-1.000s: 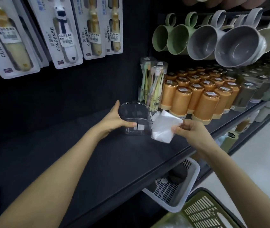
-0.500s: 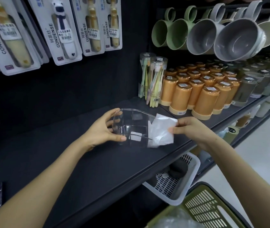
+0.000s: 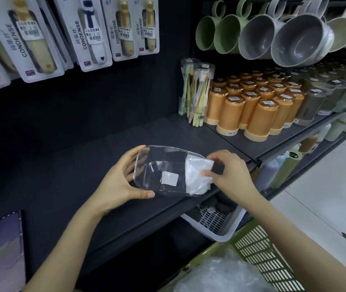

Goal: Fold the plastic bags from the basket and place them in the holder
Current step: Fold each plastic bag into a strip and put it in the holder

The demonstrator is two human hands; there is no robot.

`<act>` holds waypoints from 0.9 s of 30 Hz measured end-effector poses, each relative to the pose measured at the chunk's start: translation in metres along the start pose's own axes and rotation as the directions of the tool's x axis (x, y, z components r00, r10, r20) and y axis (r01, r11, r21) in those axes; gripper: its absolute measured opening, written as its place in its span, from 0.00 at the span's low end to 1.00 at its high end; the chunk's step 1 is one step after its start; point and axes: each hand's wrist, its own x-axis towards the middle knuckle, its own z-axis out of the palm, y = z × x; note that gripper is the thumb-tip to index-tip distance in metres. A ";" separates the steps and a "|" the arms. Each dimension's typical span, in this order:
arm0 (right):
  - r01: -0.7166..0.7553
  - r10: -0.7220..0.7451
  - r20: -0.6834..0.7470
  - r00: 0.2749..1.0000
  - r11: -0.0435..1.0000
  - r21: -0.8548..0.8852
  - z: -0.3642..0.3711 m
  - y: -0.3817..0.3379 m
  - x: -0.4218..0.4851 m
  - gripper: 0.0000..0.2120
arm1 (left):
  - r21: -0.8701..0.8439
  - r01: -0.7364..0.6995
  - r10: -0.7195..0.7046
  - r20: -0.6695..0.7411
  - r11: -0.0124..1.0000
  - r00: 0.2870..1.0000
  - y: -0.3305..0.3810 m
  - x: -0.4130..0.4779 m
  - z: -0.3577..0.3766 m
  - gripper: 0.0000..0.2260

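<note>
Inserting a folded bag (image 3: 195,179) into the holder (image 3: 157,158) is the step in hand, judging by how things lie. Your right hand (image 3: 232,174) pinches the upper corner of the folded bag between the thumb and curled fingers. Most of the bag lies below and to the left of that hand, inside the right end of the clear holder, where it shows through the transparent wall. The pinched corner stands at the rim, just under your fingertips.

Your left hand (image 3: 119,186) grips the opposite end of the holder. The thumb lies along the near lower edge, and the fingers, partly spread, wrap behind the far wall. The holder is tilted, its mouth turned up towards you. Whether its base touches the black shelf (image 3: 79,165) under your hands cannot be told.

The next move appears to be this: push the bag down until it seats against the end wall, then release the pinch. Steady the holder with the left hand while doing so. Thin film tends to spring open, so press the fold flat before letting go.

The part of the holder between your two hands shows no other bag, so the task seems to be at an early stage. Loose crumpled bags (image 3: 216,275) lie in the green basket (image 3: 258,247) below your right forearm, ready for folding.
</note>
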 end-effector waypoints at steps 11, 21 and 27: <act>0.349 -0.352 -0.113 0.929 0.936 -0.038 0.000 0.013 -0.010 0.05 | 0.045 -0.009 0.007 0.055 0.999 0.998 0.006 -0.006 0.001 0.49; 0.230 -0.209 0.144 0.967 0.961 -0.151 -0.020 0.003 -0.001 0.28 | 0.051 -0.025 0.021 0.069 0.998 0.997 0.004 -0.006 -0.002 0.47; 0.289 -0.243 0.167 0.956 0.885 -0.365 -0.009 0.001 -0.005 0.30 | 0.055 -0.011 0.007 0.080 0.998 0.997 0.005 -0.005 -0.003 0.48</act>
